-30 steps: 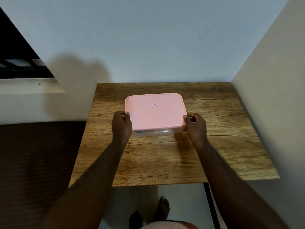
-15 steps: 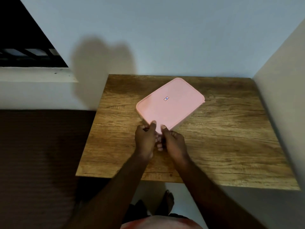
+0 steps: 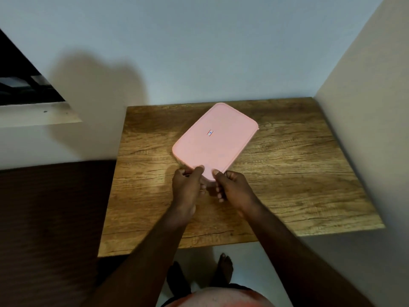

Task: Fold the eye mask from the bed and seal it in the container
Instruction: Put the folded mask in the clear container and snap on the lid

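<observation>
A rectangular container with a pink lid lies turned diagonally on the wooden table, with a small sticker at the lid's middle. My left hand and my right hand sit side by side at the container's near corner. Both thumbs press on top of the lid and the fingers curl under the rim. The lid covers the whole container, so the eye mask is not visible.
The table stands in a corner, with a wall behind it and another wall close on the right. A dark brown bed lies to the left. A dark window with a white sill is at the upper left. My feet show below the table's front edge.
The container has turned from square to diagonal. My hands moved from its left and right sides to its near corner, where they now pinch the lid together.
</observation>
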{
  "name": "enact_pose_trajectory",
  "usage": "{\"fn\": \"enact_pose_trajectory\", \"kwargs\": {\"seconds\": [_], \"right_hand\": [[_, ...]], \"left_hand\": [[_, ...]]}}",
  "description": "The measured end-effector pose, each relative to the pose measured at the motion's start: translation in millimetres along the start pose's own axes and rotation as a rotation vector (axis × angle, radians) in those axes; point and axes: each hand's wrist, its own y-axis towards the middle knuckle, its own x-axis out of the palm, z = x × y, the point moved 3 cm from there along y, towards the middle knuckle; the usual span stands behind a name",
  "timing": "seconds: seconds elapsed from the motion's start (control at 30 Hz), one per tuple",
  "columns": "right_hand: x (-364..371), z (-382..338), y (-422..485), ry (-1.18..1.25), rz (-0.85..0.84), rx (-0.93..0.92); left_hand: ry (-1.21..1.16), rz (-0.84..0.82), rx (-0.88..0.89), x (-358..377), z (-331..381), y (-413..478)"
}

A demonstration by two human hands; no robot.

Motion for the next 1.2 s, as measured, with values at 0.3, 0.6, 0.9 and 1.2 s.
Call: {"fn": "enact_pose_trajectory", "kwargs": {"seconds": [0.3,0.6,0.9,1.2], "right_hand": [[-47.5,-30.1,25.9,-0.276,-0.27,0.093],[-8.7,-5.9,7.4,0.04,0.277,0.076],[31.9,-1.2,-6.6,0.16,0.276,0.031],[25.8,0.9,3.7,0.113,0.191,-0.003]], "left_hand": [[0.462,-0.197,0.115,-49.9,78.6,51.1],[0.325,-0.475,-0.03,-18.1,32.9,13.1],[0.326,-0.424,0.026,-12.5,28.3,12.0],[0.253,-0.32,0.021,-8.5,19.9,8.1]]}}
